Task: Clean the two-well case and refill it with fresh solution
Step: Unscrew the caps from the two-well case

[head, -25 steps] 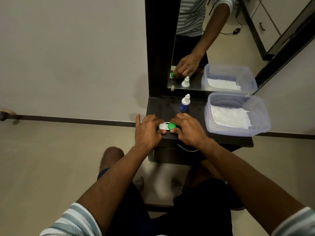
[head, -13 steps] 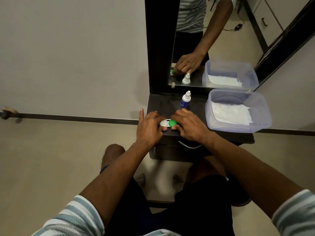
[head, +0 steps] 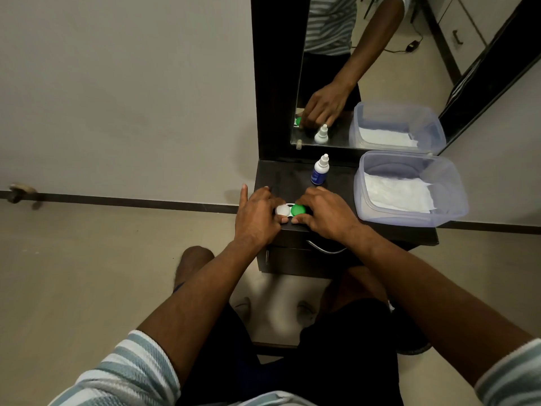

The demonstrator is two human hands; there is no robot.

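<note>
Your two-well case (head: 290, 210) lies flat near the front edge of the dark dresser top (head: 281, 177), with both caps on: the white cap (head: 282, 210) to the left and the green cap (head: 298, 209) to the right. Your left hand (head: 257, 213) rests over the left end of the case, its fingers curled close around the white cap and its thumb tip touching the front of the case; the forefinger sticks out straight toward the wall, clear of everything. Your right hand (head: 325, 213) closes over the right end in the same way, fingers bent around the green cap and thumb pressed against the near side. Both hands grip the case where it lies on the surface. Just behind your right hand stands the small solution bottle (head: 319, 171), upright, capped in white with a blue label, apart from your fingers. To the right sits a clear plastic container (head: 456, 186) holding a white paper tissue (head: 398, 193). The mirror (head: 380, 68) behind the dresser shows one hand, the bottle and the container.
</note>
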